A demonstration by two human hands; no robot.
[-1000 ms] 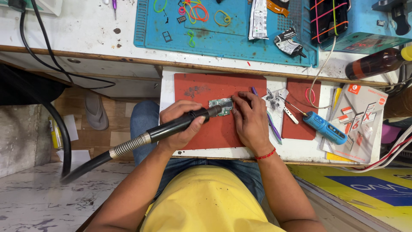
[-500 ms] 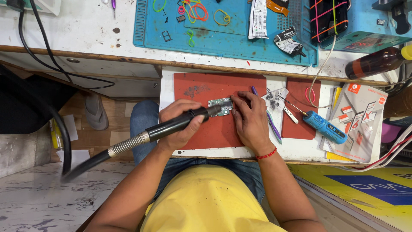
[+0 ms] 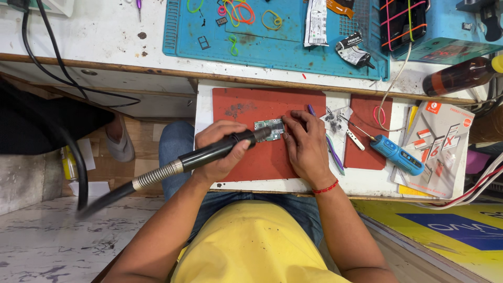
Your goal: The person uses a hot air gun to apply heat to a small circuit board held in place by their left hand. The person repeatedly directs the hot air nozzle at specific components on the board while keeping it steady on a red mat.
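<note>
Lying at the centre of the frame on a red mat [image 3: 246, 107], a small green circuit board [image 3: 270, 127] is pinned by the fingertips of the right hand [image 3: 306, 149], fingers close together and bent over its right edge. The left hand [image 3: 222, 152] wraps fully around a black hot-air wand [image 3: 209, 153], its nozzle touching the board. A blue screwdriver [image 3: 396, 154] lies at right.
</note>
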